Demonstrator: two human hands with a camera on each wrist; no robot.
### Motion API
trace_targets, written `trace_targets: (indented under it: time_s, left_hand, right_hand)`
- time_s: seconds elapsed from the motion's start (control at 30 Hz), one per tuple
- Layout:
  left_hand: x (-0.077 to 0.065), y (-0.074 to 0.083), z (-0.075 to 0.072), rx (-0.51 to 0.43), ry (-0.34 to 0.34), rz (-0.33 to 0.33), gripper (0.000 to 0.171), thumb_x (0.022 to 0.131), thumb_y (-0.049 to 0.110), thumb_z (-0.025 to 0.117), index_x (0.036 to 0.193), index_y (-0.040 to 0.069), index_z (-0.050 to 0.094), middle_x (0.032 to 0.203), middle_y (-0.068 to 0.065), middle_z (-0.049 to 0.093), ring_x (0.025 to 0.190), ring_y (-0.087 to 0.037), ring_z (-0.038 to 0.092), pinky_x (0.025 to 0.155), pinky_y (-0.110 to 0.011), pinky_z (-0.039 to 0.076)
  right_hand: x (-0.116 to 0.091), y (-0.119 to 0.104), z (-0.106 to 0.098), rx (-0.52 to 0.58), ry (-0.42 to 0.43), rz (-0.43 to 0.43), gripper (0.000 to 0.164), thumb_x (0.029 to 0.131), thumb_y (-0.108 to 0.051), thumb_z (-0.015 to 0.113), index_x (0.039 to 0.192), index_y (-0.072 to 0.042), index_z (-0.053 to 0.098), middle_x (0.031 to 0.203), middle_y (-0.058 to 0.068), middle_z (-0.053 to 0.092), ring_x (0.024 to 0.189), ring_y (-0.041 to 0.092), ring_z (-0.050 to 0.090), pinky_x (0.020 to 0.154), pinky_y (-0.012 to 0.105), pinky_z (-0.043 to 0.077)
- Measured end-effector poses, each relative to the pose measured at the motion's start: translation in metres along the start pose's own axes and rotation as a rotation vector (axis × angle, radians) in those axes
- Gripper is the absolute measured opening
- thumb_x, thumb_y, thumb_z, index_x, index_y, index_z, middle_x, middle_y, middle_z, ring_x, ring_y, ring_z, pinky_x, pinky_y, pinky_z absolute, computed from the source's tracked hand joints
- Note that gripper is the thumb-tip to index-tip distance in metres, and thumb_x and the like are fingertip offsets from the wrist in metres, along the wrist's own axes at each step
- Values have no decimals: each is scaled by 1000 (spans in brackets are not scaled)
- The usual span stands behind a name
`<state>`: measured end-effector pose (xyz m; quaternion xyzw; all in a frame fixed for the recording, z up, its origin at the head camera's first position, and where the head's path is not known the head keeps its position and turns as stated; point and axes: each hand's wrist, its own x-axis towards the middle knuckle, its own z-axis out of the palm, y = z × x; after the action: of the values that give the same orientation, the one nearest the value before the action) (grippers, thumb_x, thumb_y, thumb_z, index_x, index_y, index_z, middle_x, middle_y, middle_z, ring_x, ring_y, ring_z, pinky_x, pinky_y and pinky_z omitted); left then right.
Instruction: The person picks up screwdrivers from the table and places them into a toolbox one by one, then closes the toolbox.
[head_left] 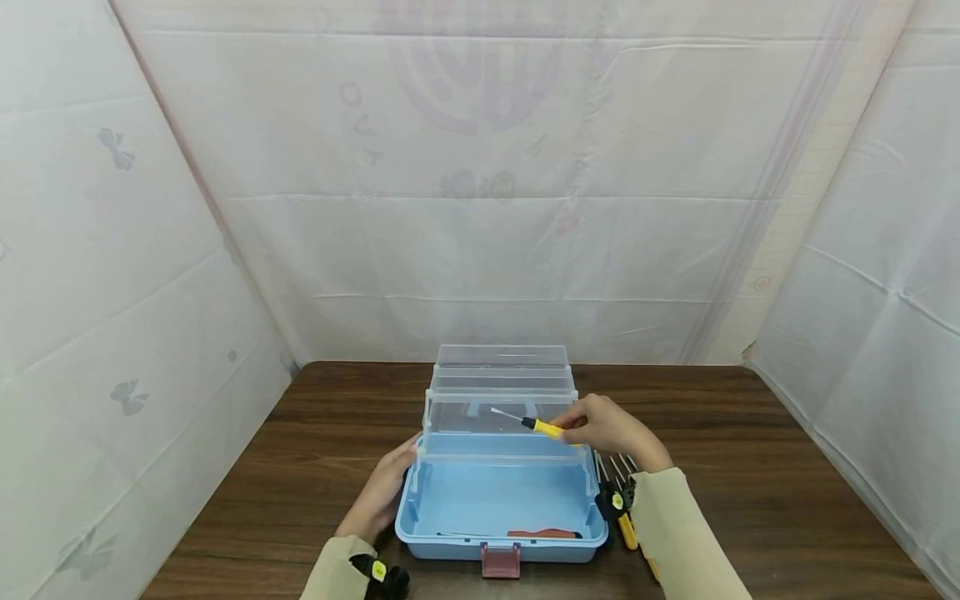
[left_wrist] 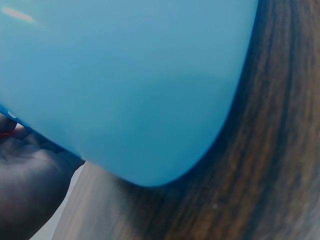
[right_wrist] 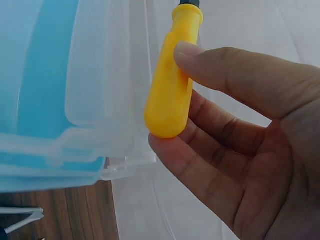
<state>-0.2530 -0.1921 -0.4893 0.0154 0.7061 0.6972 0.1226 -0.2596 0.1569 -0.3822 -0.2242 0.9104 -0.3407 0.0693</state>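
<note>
A yellow-handled screwdriver [head_left: 546, 428] is pinched by my right hand [head_left: 609, 429] above the back of the blue toolbox [head_left: 501, 550]. Its metal shaft points left in the head view. In the right wrist view, the thumb [right_wrist: 227, 70] presses the yellow handle [right_wrist: 172, 95] against the fingers. Against the left side of the box rests my left hand [head_left: 382, 492], its fingers extended along the wall. The left wrist view has the blue box wall [left_wrist: 140, 90] up close, with part of the hand [left_wrist: 32, 185] beside it. Inside the box lies a screwdriver with a red handle [head_left: 543, 533].
The clear lid with trays [head_left: 502, 379] stands raised behind the box. Several screwdrivers with yellow handles [head_left: 627, 532] lie right of it, partly hidden by the right sleeve. A mauve latch [head_left: 501, 562] hangs in front. White sheeting [head_left: 487, 250] surrounds the brown wooden table [head_left: 300, 467].
</note>
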Motion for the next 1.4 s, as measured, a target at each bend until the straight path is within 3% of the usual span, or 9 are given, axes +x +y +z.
trace_targets:
  time_s: [0.3,0.9,1.4]
  left_hand:
    - [1,0,0,4,-3,4,53,104,28,35,151,5,27,157,-20,24,144,-43,22,112,-60,25]
    - [0,1,1,8,-4,7,53,104,29,34,151,5,27,156,-21,26,143,-43,23,112,-60,26]
    - [0,1,-1,6,1,6,52,104,27,33,151,5,28,156,-20,27,143,-42,24,112,-60,26]
  right_hand:
    - [5,-3,6,-6,-21,-46,17,86,-6,68,102,-5,75,92,5,72,72,12,57,68,26,57]
    - [11,-9,15,-33,-36,-21,16,86,-7,68,100,-7,76,90,3,72,72,12,57,69,30,56]
    - [15,-10,21,-24,-54,-52,16,85,-2,68,99,-4,76,87,4,71,70,12,56,66,28,54]
